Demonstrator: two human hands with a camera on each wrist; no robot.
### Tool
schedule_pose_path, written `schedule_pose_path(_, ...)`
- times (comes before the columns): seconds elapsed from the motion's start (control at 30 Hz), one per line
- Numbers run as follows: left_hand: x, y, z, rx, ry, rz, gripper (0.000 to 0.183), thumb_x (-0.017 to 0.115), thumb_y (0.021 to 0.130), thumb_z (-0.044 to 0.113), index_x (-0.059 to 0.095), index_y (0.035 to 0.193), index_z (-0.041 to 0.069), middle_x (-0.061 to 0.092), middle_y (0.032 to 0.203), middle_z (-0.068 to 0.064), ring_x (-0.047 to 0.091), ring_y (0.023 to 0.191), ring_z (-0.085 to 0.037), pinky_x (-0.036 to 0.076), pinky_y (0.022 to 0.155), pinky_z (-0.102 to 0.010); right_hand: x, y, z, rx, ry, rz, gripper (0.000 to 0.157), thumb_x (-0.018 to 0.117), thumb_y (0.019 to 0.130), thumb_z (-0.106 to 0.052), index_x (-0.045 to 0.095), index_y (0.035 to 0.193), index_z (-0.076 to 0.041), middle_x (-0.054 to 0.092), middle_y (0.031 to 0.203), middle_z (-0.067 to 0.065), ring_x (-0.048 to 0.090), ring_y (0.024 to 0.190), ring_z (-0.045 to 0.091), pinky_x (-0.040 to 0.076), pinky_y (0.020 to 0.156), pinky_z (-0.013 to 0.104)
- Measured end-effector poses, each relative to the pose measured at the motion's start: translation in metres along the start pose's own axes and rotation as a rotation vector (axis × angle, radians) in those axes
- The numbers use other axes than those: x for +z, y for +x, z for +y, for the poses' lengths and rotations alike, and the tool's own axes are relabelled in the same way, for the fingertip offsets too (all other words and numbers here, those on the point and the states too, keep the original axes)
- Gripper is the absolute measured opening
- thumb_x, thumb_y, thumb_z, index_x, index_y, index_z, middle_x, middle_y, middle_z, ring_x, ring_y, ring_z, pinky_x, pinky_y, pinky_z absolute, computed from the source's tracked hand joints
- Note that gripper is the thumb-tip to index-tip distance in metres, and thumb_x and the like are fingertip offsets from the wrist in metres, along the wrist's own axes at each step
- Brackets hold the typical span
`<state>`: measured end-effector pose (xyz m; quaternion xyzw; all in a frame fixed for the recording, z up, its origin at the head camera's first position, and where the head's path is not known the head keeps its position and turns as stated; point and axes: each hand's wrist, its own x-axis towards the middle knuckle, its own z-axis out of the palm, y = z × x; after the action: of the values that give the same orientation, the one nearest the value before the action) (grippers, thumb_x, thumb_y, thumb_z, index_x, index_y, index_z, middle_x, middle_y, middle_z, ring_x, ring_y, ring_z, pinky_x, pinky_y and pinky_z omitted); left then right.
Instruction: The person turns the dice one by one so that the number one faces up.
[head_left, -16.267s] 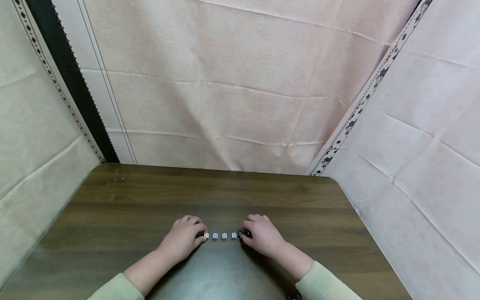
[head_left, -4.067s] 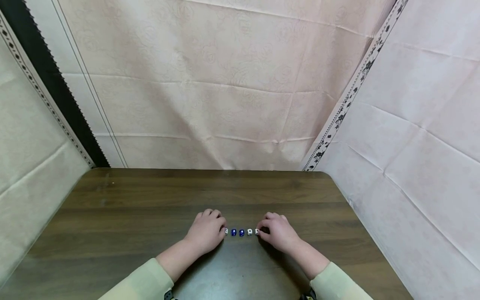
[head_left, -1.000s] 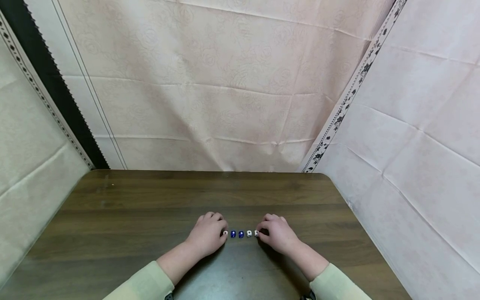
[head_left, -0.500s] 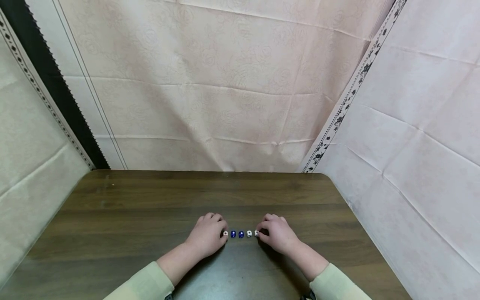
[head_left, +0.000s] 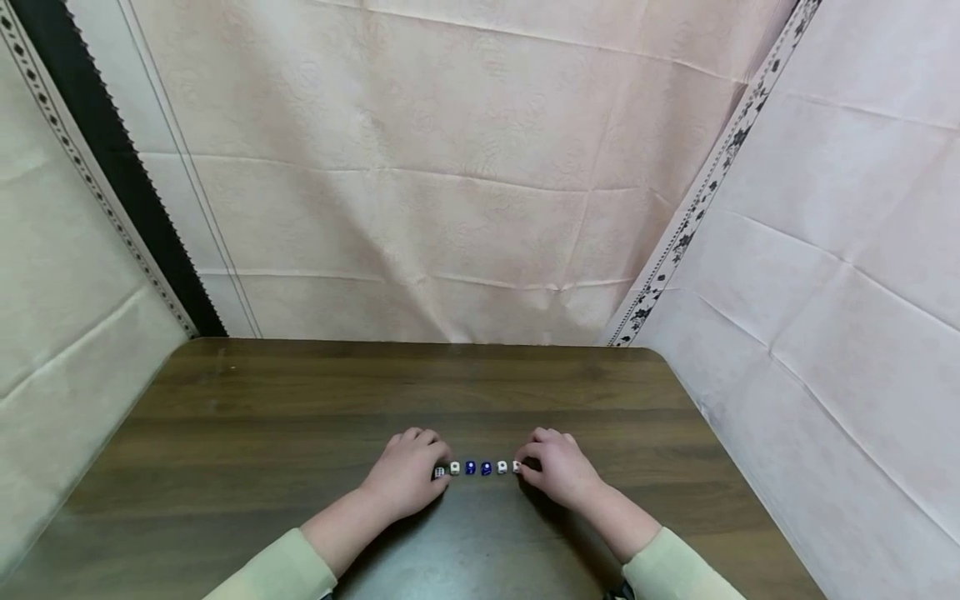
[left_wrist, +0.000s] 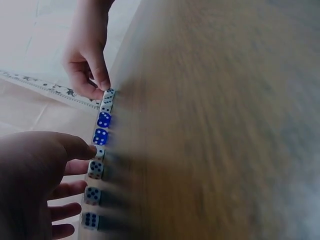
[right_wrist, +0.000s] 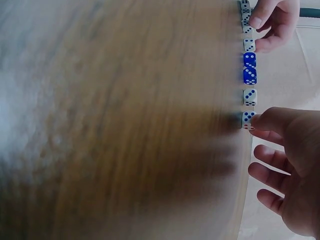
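Observation:
A row of small dice stands on the wooden table between both hands. In the head view my left hand [head_left: 408,473] is at the row's left end, with a white die [head_left: 439,472] showing between thumb and index finger. In the left wrist view the fingers are spread, the thumb tip close by a white die [left_wrist: 100,153]. My right hand [head_left: 558,468] pinches the white die [right_wrist: 248,120] at the right end between thumb and index finger. Two blue dice [right_wrist: 250,76] sit mid-row, with a white die [right_wrist: 250,97] between them and the right hand.
More white dice [left_wrist: 91,220] continue the line under the left hand, hidden by it in the head view. The brown wood-grain table [head_left: 300,400] is bordered by pale cloth [head_left: 450,208] at the back and both sides.
My left hand has shifted a little left, off the white die beside the blue ones, and another white die shows at its thumb. My right hand stays at its die.

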<state>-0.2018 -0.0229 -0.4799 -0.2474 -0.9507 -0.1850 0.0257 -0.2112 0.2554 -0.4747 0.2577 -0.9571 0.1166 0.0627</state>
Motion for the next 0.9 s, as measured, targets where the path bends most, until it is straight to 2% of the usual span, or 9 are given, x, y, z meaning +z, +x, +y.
schedule_pose_path(0.2, -0.006, -0.008, -0.006, -0.024, -0.012, -0.002, 0.017, 0.073, 0.089, 0.032, 0.071, 0.101, 0.020, 0.063, 0.116, -0.002, 0.052, 0.119, -0.031, 0.038, 0.104, -0.054, -0.001, 0.000, -0.001, -0.003, 0.015, 0.002, 0.006, 0.075, 0.088, -0.022, 0.076, 0.090, -0.016, 0.059, 0.090, -0.004, 0.055, 0.084, 0.013, 0.042, 0.079, 0.039)
schedule_pose_path(0.4, -0.006, -0.012, -0.012, -0.050, -0.002, -0.003, 0.020, 0.073, 0.089, 0.035, 0.071, 0.102, 0.020, 0.062, 0.117, -0.002, 0.052, 0.120, -0.031, 0.037, 0.105, -0.054, 0.000, 0.000, -0.001, -0.006, 0.015, 0.000, 0.009, 0.075, 0.089, -0.024, 0.076, 0.091, -0.015, 0.058, 0.090, -0.005, 0.056, 0.084, 0.014, 0.042, 0.078, 0.039)
schedule_pose_path(0.9, -0.003, -0.008, -0.009, -0.038, 0.002, 0.008, 0.015, 0.073, 0.090, 0.032, 0.070, 0.098, 0.020, 0.063, 0.114, -0.001, 0.053, 0.117, -0.030, 0.038, 0.103, -0.054, 0.000, 0.000, -0.001, 0.012, 0.022, -0.008, 0.006, 0.075, 0.088, -0.021, 0.076, 0.092, -0.017, 0.058, 0.091, -0.006, 0.056, 0.085, 0.015, 0.042, 0.079, 0.039)
